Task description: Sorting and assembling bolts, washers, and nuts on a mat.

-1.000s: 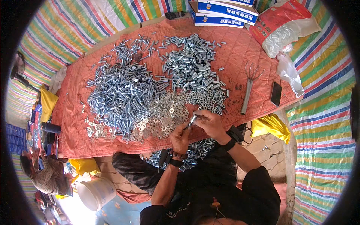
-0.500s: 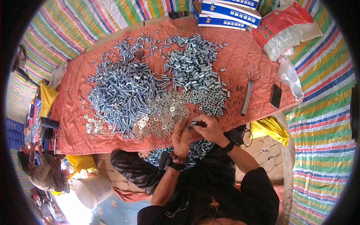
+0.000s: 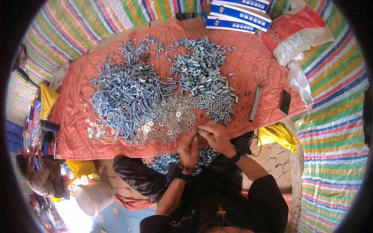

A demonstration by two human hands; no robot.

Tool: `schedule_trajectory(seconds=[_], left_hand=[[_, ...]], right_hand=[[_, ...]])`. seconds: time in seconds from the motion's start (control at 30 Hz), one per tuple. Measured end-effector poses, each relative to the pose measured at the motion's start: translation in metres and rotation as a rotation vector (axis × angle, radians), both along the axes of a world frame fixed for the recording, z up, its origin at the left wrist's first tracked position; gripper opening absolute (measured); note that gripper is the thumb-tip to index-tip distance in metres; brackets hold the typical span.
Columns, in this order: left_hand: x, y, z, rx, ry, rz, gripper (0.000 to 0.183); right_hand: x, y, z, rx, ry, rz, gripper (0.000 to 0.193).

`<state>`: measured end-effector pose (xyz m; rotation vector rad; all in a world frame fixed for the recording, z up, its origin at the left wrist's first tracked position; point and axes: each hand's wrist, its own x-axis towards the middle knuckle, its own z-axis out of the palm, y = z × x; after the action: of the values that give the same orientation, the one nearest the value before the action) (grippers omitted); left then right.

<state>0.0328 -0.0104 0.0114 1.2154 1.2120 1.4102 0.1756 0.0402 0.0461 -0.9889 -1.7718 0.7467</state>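
Observation:
At the near edge of the red quilted cloth point(image 3: 233, 50), my left hand point(image 3: 188, 150) and my right hand point(image 3: 216, 136) meet fingertip to fingertip. Both are closed in a pinch around a small metal fastener point(image 3: 200, 131), mostly covered by the fingers, so its exact kind does not show. Just beyond them lie a heap of flat washers point(image 3: 171, 116) and a patch of hex nuts point(image 3: 219, 106). Farther off are a large pile of bolts point(image 3: 124, 91) and a pile of metal sleeves point(image 3: 202, 66). Below my hands, more metal fasteners point(image 3: 206, 157) are gathered at my lap.
A wire whisk-like tool point(image 3: 256, 99) and a phone point(image 3: 285, 102) lie on the right. Blue-and-white boxes point(image 3: 237, 15) and a red-and-clear bag point(image 3: 295, 35) stand at the far right. A white bucket point(image 3: 91, 200) and another person point(image 3: 44, 174) are at the left.
My left hand's fingers have closed in toward my right fingertips. The metal piece, plainer before, is now mostly covered. The piles look the same.

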Motion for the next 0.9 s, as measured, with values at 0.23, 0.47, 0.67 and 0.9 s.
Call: schedule_trajectory(seconds=[0.23, 0.47, 0.67, 0.9], left_hand=[[0.001, 0.002, 0.002, 0.142, 0.398, 0.159, 0.031], [-0.005, 0.007, -0.013, 0.088, 0.375, 0.141, 0.024], [-0.007, 0.013, -0.005, 0.128, 0.481, 0.089, 0.02], [-0.01, 0.01, -0.012, 0.224, 0.469, 0.067, 0.02]], right_hand=[[-0.004, -0.003, 0.001, -0.031, -0.175, 0.016, 0.016], [-0.005, 0.005, -0.014, -0.041, -0.226, 0.152, 0.016], [-0.008, 0.033, -0.021, -0.019, -0.234, -0.078, 0.014], [-0.021, 0.047, -0.032, -0.019, -0.441, -0.055, 0.015]])
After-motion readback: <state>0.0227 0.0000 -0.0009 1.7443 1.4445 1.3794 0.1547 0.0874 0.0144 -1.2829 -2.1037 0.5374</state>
